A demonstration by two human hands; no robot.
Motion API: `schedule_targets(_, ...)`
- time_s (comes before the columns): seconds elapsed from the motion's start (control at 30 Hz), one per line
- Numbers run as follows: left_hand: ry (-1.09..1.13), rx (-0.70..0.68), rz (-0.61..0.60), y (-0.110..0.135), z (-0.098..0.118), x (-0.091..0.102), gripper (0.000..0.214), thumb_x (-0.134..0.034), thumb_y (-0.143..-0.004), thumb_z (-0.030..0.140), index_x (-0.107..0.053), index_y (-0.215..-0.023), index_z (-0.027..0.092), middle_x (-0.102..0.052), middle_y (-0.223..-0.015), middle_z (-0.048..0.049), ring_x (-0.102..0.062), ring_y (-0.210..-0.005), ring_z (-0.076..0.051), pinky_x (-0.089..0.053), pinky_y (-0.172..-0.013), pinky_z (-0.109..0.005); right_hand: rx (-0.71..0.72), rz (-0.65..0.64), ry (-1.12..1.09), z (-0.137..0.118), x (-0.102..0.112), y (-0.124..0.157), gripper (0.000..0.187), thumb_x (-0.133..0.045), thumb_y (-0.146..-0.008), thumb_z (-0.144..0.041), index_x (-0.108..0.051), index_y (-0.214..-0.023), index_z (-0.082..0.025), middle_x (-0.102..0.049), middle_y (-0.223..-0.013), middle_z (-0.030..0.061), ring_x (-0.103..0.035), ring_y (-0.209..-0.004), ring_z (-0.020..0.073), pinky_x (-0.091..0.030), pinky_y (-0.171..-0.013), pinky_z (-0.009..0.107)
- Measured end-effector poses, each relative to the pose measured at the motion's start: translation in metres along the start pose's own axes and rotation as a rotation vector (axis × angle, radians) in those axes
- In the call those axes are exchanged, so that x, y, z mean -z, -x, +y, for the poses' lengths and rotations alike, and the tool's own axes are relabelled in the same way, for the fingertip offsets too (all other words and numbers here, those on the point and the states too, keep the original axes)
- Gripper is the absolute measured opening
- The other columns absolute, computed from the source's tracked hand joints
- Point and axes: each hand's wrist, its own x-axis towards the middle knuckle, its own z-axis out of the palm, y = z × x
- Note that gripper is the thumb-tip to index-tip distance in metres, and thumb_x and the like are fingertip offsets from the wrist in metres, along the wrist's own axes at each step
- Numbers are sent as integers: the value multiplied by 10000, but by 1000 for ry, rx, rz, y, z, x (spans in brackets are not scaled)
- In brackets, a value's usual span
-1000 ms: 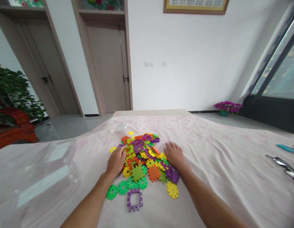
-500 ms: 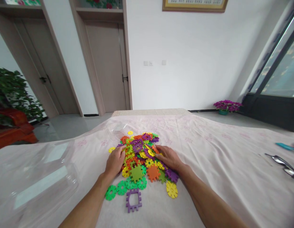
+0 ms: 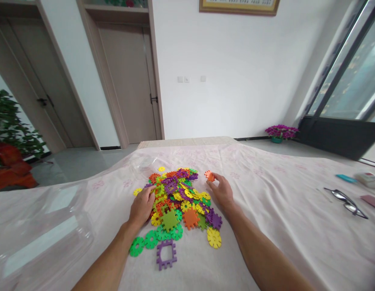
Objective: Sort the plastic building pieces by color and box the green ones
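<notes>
A heap of colourful plastic interlocking pieces point(image 3: 178, 194), notched discs and toothed squares, lies on the cloth-covered table. Pinched between the thumb and fingers of my right hand point(image 3: 220, 190) is an orange toothed building piece point(image 3: 209, 175), held just off the heap's right side. My left hand point(image 3: 141, 205) rests against the heap's left edge, fingers stretched out and touching the pieces; some fingertips are hidden. Closer to me lie a purple square frame piece point(image 3: 158, 258), several green discs point(image 3: 151, 239) and a yellow disc point(image 3: 214, 237).
Clear plastic packaging point(image 3: 48, 230) covers the table's left side, with another clear piece point(image 3: 145, 159) behind the heap. At right are glasses point(image 3: 346, 202), a light-blue object point(image 3: 345, 178), a small box point(image 3: 368, 180) and a dark pink item point(image 3: 371, 201).
My right hand has come up and away from the heap's right side with the orange building piece. My left hand stays by the heap. The view has turned slightly to the right.
</notes>
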Motion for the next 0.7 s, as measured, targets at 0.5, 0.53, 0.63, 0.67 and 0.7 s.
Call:
schedule_targets(0.5,-4,1,-5,1,2,1,373,-386,-932,284,-604,-1223,205,-652,-1257,-70,-587,-1176,-209,-426,-1055,-383,-299,-18,414,41,27,-13,452,-536,-846,-404,-649,-1249,-233,-609,-1280,125,-488,-1185,346,-383,-952,476)
schedule_targets(0.53,-3,0,-4,1,2,1,372,-386,-932,283,-603,-1224,208,-651,-1259,-69,-587,-1176,-209,-425,-1056,-384,-265,25,383,39,27,-12,439,-530,-847,-379,-651,-1242,-230,-599,-1302,116,-477,-1204,340,-377,-972,476)
schedule_targets(0.63,-3,-7,0,0,1,0,372,-382,-932,281,-601,-1225,210,-654,-1252,-70,-586,-1175,-210,-420,-1059,-386,-52,122,195,24,25,-9,397,-513,-856,-361,-671,-1188,-212,-626,-1278,96,-491,-1208,301,-368,-1026,448)
schedule_targets(0.67,-4,-9,1,0,1,0,373,-382,-931,282,-601,-1224,210,-655,-1249,-71,-586,-1175,-211,-420,-1059,-387,30,111,100,16,24,-7,373,-515,-859,-379,-688,-1140,-205,-657,-1224,95,-527,-1168,286,-387,-1018,427)
schedule_targets(0.7,-4,-9,2,0,0,0,373,-383,-931,284,-603,-1223,212,-655,-1248,-71,-586,-1175,-212,-421,-1057,-387,99,67,0,7,22,-4,347,-521,-860,-405,-707,-1070,-200,-692,-1143,94,-574,-1096,271,-422,-983,404)
